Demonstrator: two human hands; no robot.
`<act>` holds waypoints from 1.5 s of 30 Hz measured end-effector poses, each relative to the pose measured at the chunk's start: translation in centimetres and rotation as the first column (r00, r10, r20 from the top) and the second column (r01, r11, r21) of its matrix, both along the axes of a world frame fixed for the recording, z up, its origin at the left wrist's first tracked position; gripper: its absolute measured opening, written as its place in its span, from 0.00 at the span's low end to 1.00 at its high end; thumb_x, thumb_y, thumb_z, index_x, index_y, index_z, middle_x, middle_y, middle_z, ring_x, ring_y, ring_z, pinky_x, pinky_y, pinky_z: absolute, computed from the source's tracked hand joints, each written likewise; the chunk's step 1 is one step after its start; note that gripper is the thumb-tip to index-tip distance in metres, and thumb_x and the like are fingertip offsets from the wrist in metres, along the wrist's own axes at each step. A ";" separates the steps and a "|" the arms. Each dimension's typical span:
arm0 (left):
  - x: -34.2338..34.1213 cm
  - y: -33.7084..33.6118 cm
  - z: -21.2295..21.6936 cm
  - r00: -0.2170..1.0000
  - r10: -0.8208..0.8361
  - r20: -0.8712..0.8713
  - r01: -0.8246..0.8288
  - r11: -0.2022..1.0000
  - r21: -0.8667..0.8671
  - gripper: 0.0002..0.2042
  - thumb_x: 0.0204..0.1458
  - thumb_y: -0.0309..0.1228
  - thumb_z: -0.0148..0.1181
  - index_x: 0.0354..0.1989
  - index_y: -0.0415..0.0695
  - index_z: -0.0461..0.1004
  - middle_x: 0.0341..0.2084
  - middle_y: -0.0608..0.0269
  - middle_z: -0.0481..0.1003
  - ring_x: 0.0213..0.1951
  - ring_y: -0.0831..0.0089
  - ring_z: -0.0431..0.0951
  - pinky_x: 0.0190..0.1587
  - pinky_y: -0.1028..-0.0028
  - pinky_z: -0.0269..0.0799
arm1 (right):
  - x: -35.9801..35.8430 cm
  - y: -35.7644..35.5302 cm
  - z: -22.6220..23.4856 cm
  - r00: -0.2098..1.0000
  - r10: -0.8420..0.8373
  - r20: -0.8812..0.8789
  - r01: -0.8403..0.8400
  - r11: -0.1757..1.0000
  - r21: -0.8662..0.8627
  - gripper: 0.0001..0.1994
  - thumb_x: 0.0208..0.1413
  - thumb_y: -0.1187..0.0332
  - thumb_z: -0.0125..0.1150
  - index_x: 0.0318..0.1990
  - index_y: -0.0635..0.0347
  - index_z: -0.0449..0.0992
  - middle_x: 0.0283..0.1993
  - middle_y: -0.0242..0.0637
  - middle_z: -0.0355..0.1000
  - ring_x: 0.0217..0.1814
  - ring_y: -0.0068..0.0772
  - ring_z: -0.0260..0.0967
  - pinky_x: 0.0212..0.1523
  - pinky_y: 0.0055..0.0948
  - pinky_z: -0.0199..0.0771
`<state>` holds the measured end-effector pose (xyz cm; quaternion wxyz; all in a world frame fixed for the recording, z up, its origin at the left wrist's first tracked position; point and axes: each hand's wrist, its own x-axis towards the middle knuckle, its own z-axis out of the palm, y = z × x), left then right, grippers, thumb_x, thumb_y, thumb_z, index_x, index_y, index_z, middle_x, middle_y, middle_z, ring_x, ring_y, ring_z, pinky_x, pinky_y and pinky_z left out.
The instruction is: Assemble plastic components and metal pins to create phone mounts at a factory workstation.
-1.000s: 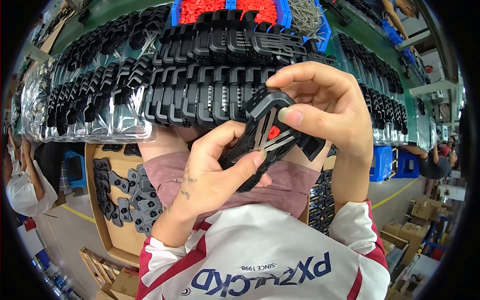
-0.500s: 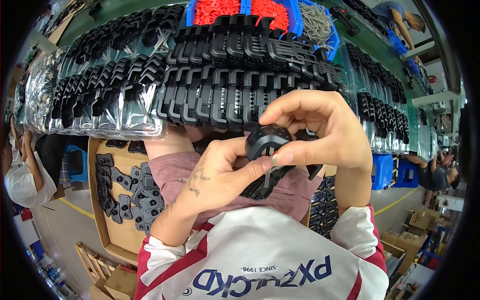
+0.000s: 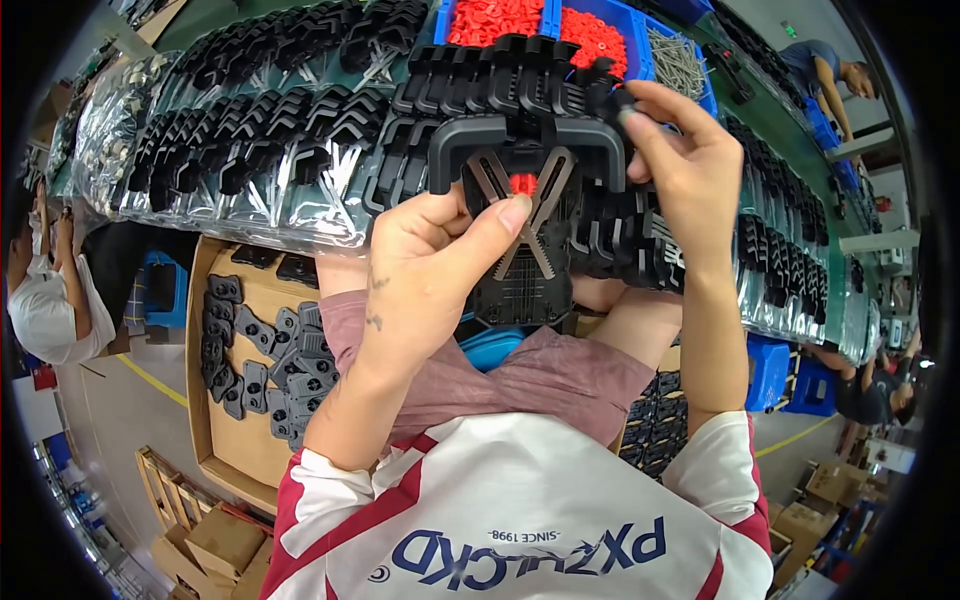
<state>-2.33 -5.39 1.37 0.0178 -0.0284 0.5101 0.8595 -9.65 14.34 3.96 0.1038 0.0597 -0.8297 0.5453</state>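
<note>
My left hand (image 3: 430,250) grips a black plastic bracket (image 3: 520,285) and holds it face up above my lap. The bracket has two hooked arms at its far end and crossed slotted metal strips (image 3: 535,255). A small red plastic piece (image 3: 523,184) sits between the strips, just beyond my left thumb tip. To the right, my right hand (image 3: 685,160) is raised beside the rows of black parts. Its thumb and index finger close on a dark, blurred black plastic part (image 3: 608,102), whose exact shape I cannot make out.
Behind the bracket stand rows of black hooked parts (image 3: 480,75). Blue bins hold red pieces (image 3: 595,38) and metal screws (image 3: 677,62). Bagged black parts (image 3: 240,150) lie at left. A cardboard box (image 3: 235,425) of black plates stands beside my legs. Other people sit nearby.
The bracket has turned from steeply tilted to face up, showing its metal strips and red piece. My right hand has left it and moved up toward the black parts; my left hand keeps hold.
</note>
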 end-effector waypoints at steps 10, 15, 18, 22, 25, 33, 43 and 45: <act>-1.9 -1.0 0.1 1.000 0.003 0.008 -0.003 1.000 -0.014 0.06 0.52 0.25 0.61 0.33 0.35 0.78 0.21 0.67 0.76 0.20 0.88 0.67 0.22 0.90 0.61 | 6.8 1.9 0.4 0.807 0.072 -0.586 -0.108 0.994 -0.026 0.18 0.43 0.83 0.63 0.45 0.66 0.77 0.42 0.43 0.71 0.25 0.25 0.66 0.26 0.18 0.67; -2.6 -0.8 0.5 0.999 0.024 0.040 -0.021 0.997 -0.079 0.07 0.52 0.29 0.62 0.29 0.36 0.77 0.18 0.68 0.74 0.16 0.88 0.64 0.18 0.90 0.57 | 8.4 0.8 -1.1 0.765 0.447 -0.464 -0.449 0.886 0.114 0.09 0.37 0.80 0.68 0.30 0.60 0.82 0.39 0.42 0.72 0.24 0.23 0.62 0.22 0.18 0.63; -2.8 -0.4 0.6 0.998 0.067 0.011 -0.066 0.997 -0.044 0.09 0.51 0.30 0.62 0.27 0.36 0.77 0.16 0.68 0.73 0.14 0.88 0.62 0.16 0.89 0.55 | 8.1 0.4 -2.3 0.722 0.478 -0.500 -0.416 0.878 0.239 0.10 0.36 0.79 0.67 0.31 0.59 0.82 0.36 0.41 0.72 0.23 0.24 0.62 0.20 0.17 0.61; -2.8 -0.3 0.2 0.998 0.068 0.004 -0.068 0.993 -0.101 0.09 0.52 0.31 0.61 0.26 0.37 0.76 0.15 0.68 0.72 0.14 0.88 0.61 0.16 0.89 0.55 | 7.6 0.1 -2.9 0.702 0.478 -0.528 -0.405 0.878 0.257 0.10 0.37 0.79 0.66 0.31 0.59 0.82 0.35 0.41 0.72 0.23 0.24 0.61 0.19 0.17 0.61; -2.8 -0.4 0.2 0.999 0.054 0.007 -0.053 0.995 -0.081 0.10 0.53 0.31 0.59 0.26 0.37 0.75 0.15 0.68 0.71 0.14 0.88 0.61 0.16 0.89 0.55 | 7.6 0.2 -2.9 0.695 0.478 -0.537 -0.399 0.878 0.265 0.10 0.37 0.79 0.66 0.31 0.59 0.82 0.35 0.40 0.72 0.23 0.24 0.61 0.19 0.17 0.61; -2.1 0.2 1.7 0.999 0.048 -0.025 -0.042 0.979 0.200 0.10 0.58 0.29 0.50 0.31 0.35 0.73 0.23 0.61 0.74 0.18 0.83 0.68 0.20 0.88 0.63 | 7.7 0.3 -2.8 0.715 0.458 -0.528 -0.378 0.889 0.259 0.10 0.37 0.79 0.65 0.31 0.59 0.82 0.35 0.40 0.72 0.23 0.24 0.60 0.19 0.16 0.61; -0.7 -0.3 -0.6 0.927 -0.118 -0.356 0.170 0.978 0.119 0.14 0.47 0.15 0.57 0.45 0.30 0.69 0.36 0.48 0.78 0.35 0.71 0.79 0.38 0.82 0.75 | 7.5 0.7 -2.6 0.690 0.478 -0.544 -0.391 0.878 0.275 0.10 0.37 0.78 0.67 0.32 0.59 0.82 0.36 0.41 0.72 0.24 0.23 0.60 0.22 0.17 0.62; -0.3 -0.2 -0.1 0.943 -0.126 -0.307 0.156 0.985 0.077 0.16 0.45 0.14 0.57 0.45 0.30 0.69 0.36 0.48 0.78 0.34 0.71 0.79 0.38 0.82 0.74 | 7.7 0.9 -2.4 0.688 0.499 -0.527 -0.404 0.867 0.292 0.10 0.37 0.77 0.68 0.32 0.59 0.82 0.37 0.42 0.72 0.24 0.23 0.60 0.24 0.18 0.62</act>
